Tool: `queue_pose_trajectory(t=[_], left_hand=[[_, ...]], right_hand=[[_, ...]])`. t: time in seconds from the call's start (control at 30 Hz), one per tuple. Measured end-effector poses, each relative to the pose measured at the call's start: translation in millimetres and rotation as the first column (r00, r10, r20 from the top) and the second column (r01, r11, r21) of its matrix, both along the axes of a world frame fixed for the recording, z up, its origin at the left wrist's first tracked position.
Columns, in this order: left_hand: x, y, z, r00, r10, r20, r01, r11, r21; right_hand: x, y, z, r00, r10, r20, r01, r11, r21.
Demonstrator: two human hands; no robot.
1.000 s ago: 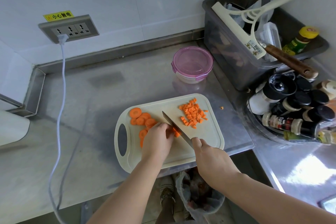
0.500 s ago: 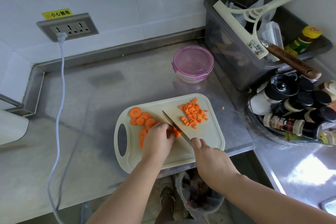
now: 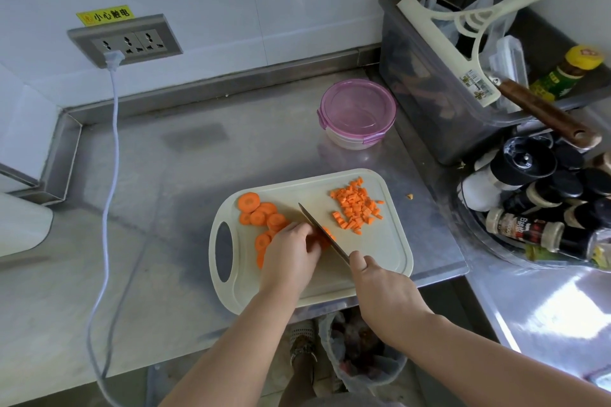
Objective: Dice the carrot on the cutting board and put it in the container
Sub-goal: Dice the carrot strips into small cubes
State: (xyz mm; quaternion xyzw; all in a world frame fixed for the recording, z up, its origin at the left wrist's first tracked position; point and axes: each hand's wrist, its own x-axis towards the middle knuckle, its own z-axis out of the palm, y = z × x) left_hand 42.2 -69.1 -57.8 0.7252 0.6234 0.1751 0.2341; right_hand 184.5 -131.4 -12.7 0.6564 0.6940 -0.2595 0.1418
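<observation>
I'm judging this roughly half done: a pile of small orange dice [image 3: 355, 206] is sitting on the right of the cutting board [image 3: 390, 251], while flat carrot rounds [image 3: 261, 211] are lying uncut on its left. My left hand [image 3: 291, 254] is pinning some of them with curled fingers; my right hand [image 3: 380, 287] is gripping the knife [image 3: 317, 226]. The pink-lidded container [image 3: 357, 112] is standing behind the board, apparently empty.

knife [image 3: 314, 222]: handle hidden inside right hand [image 3: 385, 291]
carrot [image 3: 328, 235] under blade: mostly behind left hand [image 3: 291, 256]
spice bottles [image 3: 535, 231]: cropped at right edge
</observation>
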Motion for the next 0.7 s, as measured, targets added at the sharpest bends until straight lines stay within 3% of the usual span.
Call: queue_pose_trajectory(t=[0.17, 0.3, 0.4, 0.53, 0.7], left_hand=[[0, 0, 4, 0.999, 0.025, 0.034, -0.023, 0.999, -0.042], [-3, 3, 5, 0.99, 0.101, 0.099, -0.092, 0.992, -0.092], [-3, 4, 5, 0.999, 0.048, 0.022, -0.044, 0.988, -0.151], [9, 9, 7, 0.996, -0.019, -0.085, 0.0, 0.976, -0.219], [27, 25, 2, 1.0, 0.008, 0.015, -0.005, 0.979, -0.202]], right_hand=[[8, 3, -5, 0.994, -0.08, -0.078, 0.078, 0.996, -0.032], [18, 4, -12, 0.99, -0.1, -0.1, 0.105, 0.994, 0.04], [23, 7, -7, 0.975, -0.151, -0.162, 0.168, 0.981, 0.099], [31, 7, 0, 0.989, -0.108, -0.105, 0.123, 0.981, 0.152], [49, 15, 11, 0.998, -0.063, 0.015, 0.057, 0.962, 0.266]])
